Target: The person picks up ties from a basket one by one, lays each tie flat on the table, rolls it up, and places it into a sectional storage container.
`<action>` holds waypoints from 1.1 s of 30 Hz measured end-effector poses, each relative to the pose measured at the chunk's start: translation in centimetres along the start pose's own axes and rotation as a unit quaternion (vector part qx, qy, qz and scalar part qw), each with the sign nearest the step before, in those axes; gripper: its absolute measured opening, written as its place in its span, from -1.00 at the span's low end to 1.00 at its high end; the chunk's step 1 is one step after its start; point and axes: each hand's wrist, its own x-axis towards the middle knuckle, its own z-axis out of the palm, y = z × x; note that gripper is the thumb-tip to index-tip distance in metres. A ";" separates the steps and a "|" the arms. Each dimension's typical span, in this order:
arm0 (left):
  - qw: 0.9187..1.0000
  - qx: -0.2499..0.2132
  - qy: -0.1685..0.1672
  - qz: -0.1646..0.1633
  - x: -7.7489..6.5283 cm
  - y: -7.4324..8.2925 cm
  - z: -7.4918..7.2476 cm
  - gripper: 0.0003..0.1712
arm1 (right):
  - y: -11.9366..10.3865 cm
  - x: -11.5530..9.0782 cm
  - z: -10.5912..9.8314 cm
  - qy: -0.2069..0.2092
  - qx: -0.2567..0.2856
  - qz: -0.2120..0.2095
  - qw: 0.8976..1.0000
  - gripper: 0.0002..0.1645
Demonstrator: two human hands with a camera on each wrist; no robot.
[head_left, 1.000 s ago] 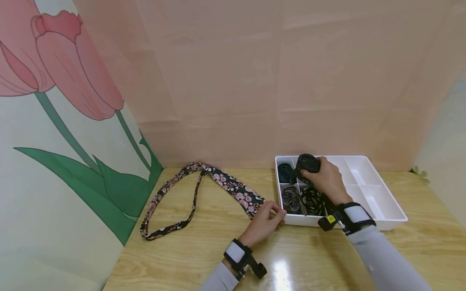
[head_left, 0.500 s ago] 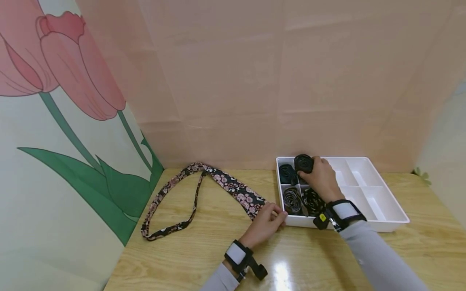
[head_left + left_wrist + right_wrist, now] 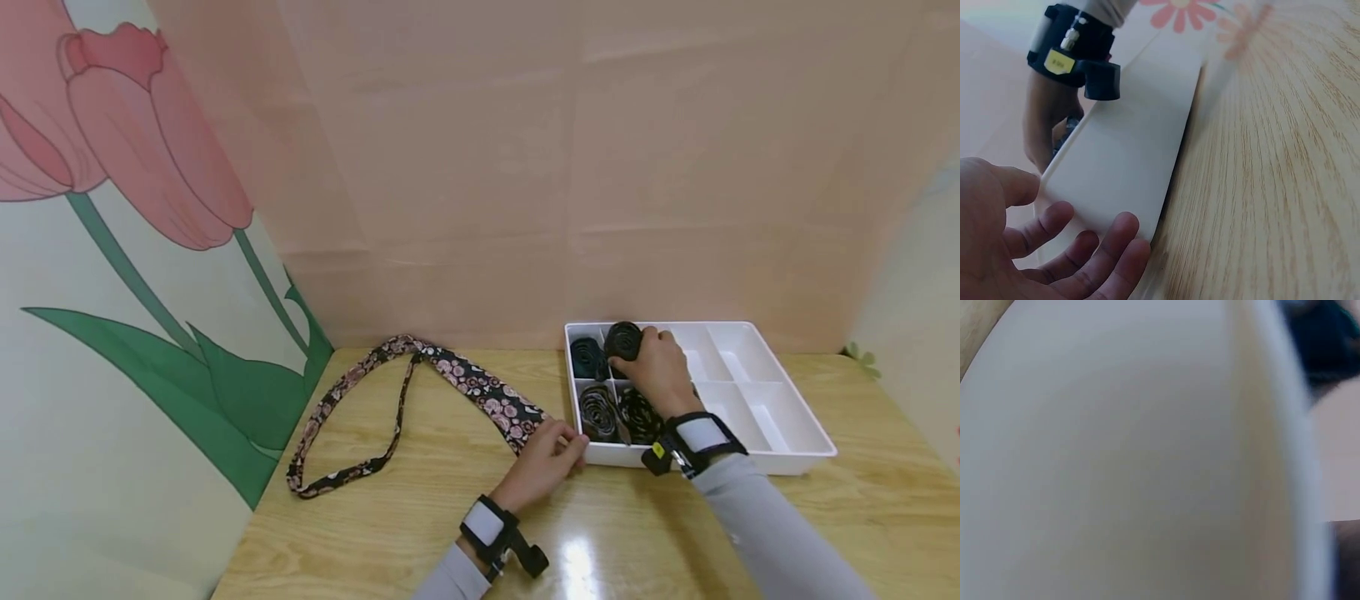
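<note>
A white divided storage box stands on the table at the right of the head view. My right hand grips a dark rolled necktie at the second compartment of the back row. The left hand touches the box's front left corner; in the left wrist view its relaxed, spread fingers lie by the outer wall. Beside that hand lies an unrolled black necktie with pink flowers, its wide end partly behind the hand. The box wall fills most of the right wrist view and hides the right hand's fingers.
Other rolled ties fill nearby compartments: a dark green one at back left, a brownish one at front left and a black patterned one beside it. A peach backdrop rises behind the table.
My right hand has moved slightly left and lower with the rolled necktie, which sits closer to the back compartment. The left hand and the floral necktie have stayed put.
</note>
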 end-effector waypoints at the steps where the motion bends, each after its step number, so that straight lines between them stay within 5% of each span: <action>1: 1.000 -0.001 -0.001 0.000 0.0 0.0 0.0 -0.67 | -0.2 -0.1 0.0 0.004 -0.003 -0.001 1.000 -0.12; 6: 1.000 -0.007 -0.002 -0.002 -0.1 0.0 -0.1 -0.67 | -0.3 -0.2 0.3 0.023 -0.011 -0.009 1.000 -0.13; 14: 1.000 -0.014 0.005 -0.005 -0.1 -0.2 0.0 -0.69 | 0.0 0.1 0.5 -0.003 0.000 0.002 1.000 -0.08; 33: 1.000 0.013 -0.002 -0.002 -0.3 0.6 0.0 -0.67 | -0.4 0.8 0.5 -0.023 -0.074 -0.018 0.997 -0.17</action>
